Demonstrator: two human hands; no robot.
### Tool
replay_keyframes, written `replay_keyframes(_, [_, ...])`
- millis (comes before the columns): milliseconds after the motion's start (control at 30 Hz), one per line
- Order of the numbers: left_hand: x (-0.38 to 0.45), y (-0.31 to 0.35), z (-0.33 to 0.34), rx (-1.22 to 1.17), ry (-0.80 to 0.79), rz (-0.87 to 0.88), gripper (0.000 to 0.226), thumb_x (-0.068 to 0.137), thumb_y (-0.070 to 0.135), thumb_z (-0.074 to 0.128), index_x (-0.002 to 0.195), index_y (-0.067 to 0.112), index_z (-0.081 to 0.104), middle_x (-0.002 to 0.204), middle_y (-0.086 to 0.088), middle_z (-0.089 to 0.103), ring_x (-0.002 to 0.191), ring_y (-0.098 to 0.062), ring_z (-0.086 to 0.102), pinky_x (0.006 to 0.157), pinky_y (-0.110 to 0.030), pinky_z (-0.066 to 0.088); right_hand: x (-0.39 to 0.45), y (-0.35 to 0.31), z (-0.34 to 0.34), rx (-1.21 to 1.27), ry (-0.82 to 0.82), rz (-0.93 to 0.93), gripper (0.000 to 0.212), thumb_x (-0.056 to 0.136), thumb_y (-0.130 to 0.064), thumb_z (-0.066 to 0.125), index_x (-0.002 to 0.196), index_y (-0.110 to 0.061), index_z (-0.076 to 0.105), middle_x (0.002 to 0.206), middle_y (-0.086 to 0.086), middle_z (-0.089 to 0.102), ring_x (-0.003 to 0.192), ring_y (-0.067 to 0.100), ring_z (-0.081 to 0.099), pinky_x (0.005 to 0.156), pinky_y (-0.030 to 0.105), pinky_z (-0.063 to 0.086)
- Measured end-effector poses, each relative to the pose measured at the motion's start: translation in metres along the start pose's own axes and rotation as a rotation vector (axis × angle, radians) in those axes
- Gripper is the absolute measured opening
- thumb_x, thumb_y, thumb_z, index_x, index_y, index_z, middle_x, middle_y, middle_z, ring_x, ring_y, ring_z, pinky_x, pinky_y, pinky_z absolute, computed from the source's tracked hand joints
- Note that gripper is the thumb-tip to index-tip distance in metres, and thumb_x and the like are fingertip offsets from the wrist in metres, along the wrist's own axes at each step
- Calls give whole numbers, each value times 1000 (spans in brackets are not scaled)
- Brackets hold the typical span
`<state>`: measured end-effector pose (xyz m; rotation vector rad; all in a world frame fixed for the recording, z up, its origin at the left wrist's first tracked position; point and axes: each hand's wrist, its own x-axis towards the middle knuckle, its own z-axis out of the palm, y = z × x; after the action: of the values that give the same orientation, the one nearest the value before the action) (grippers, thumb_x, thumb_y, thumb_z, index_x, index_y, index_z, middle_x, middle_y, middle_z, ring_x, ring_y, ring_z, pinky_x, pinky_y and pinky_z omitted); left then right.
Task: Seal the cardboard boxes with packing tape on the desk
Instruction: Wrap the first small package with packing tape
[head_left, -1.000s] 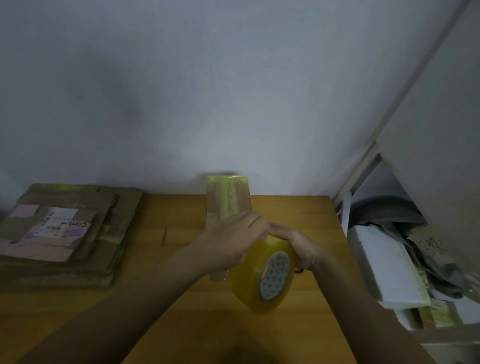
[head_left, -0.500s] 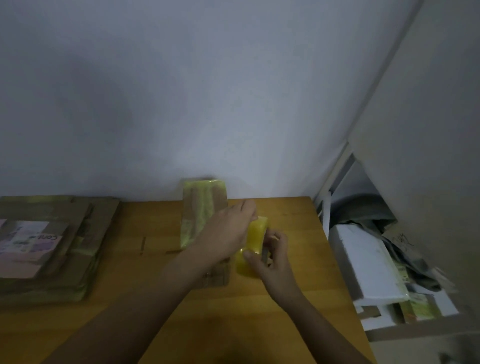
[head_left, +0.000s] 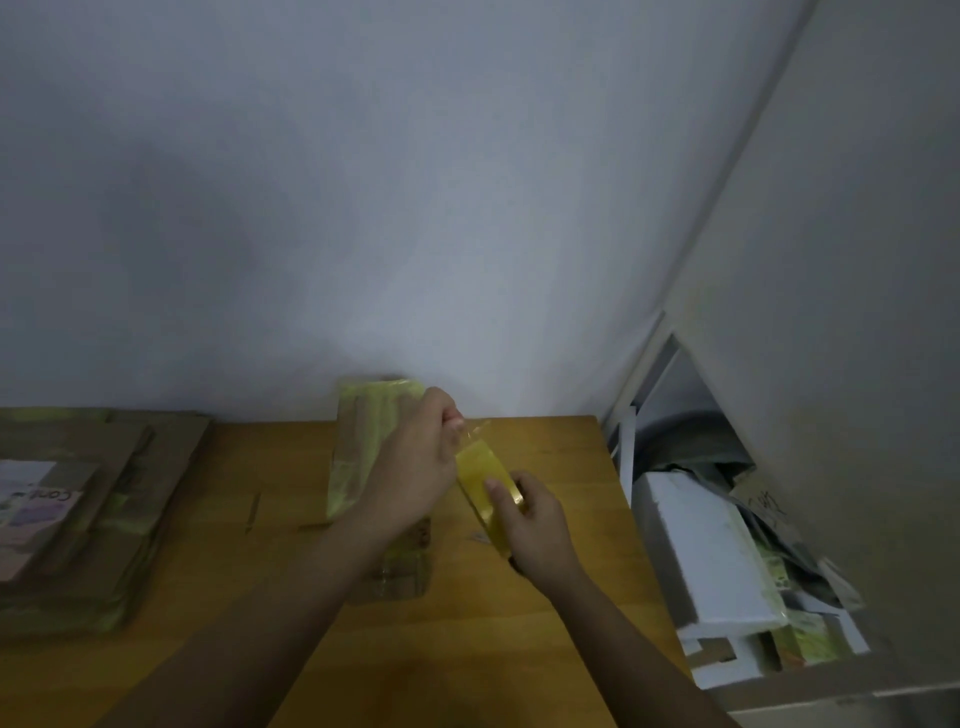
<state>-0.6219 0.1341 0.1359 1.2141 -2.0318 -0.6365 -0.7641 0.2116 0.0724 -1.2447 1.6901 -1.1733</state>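
Note:
A yellowish roll of packing tape (head_left: 485, 493) is held edge-on above the wooden desk (head_left: 561, 467). My right hand (head_left: 530, 525) grips the roll from the right. My left hand (head_left: 421, 462) pinches the loose end of the tape (head_left: 475, 432) just above the roll. Behind and under my left hand lies a long narrow cardboard box (head_left: 363, 441) with yellow tape on its top, its far end against the wall. My left forearm hides part of the box's near end.
A stack of flattened cardboard boxes (head_left: 78, 514) with a pale label lies at the desk's left. To the right of the desk's edge sits a bin of white foam blocks (head_left: 706, 545) and scrap. A white wall stands right behind the desk.
The roll has turned from showing its core to edge-on and moved up toward the box. My left hand has shifted from on top of the roll to pinching the tape end.

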Motion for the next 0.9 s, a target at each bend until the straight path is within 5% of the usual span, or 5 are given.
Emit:
replay_keyframes(233, [-4,-14,10,-319,-56,-340,13,102,18,40,92,15,46,83,2,60,85,-23,62,80,-42,50,37,-2,-3,-429,-68,282,51,89,-65,51,106,-19,62,76,-6,47,73,13,50,53,23,30])
replay_keyframes(367, [0,-26,-5,-579,-92,-623,32,95,31,58,111,12,38,94,-4,57,82,-24,65,82,-41,54,34,-7,-5,-574,-48,227,61,89,-63,55,125,-15,58,101,2,65,84,15,57,69,30,49])
replay_keyframes(600, [0,-51,-13,-341,-9,-551,30,89,9,66,117,9,56,85,-5,58,69,-11,60,58,-15,49,31,-11,-22,-231,-336,235,39,90,-42,65,127,-38,53,122,4,55,111,16,53,83,28,49])
replay_keyframes(767, [0,-55,-13,-162,69,-381,18,88,7,66,106,8,60,71,3,48,66,-5,48,63,-21,42,23,1,-17,-115,-366,339,31,90,-48,62,116,-33,56,109,4,58,91,16,59,69,25,51])
replay_keyframes(900, [-1,-60,-22,-134,173,-297,12,90,10,64,96,19,58,75,2,53,71,-7,52,64,-21,42,33,17,-7,-527,-255,385,58,77,-74,56,106,-24,53,67,-1,52,57,12,48,51,27,34])
